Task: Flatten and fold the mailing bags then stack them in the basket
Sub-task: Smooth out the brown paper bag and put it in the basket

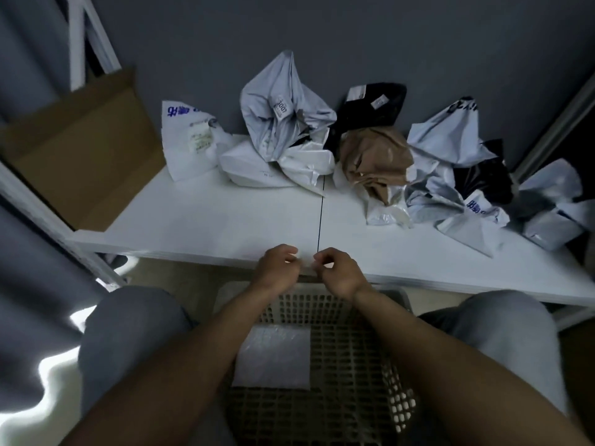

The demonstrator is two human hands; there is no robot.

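So both hands are hovering right at the front edge of the white surface [206,220], close together, fingers curled in. The left hand [278,267] and right hand [338,272] are each pinching an end of a small pale piece [307,264] between them, too blurry to say what it is tbh. Crumpled mailing bags [289,123] are sitting piled along the back of the surface against the grey wall: white, grey, black, plus one tan bag [375,156]. The basket [354,333] is sitting down below between the knees, with one flattened bag [272,357] lying in its bottom. A cardboard box [80,162] is sitting off to the left.
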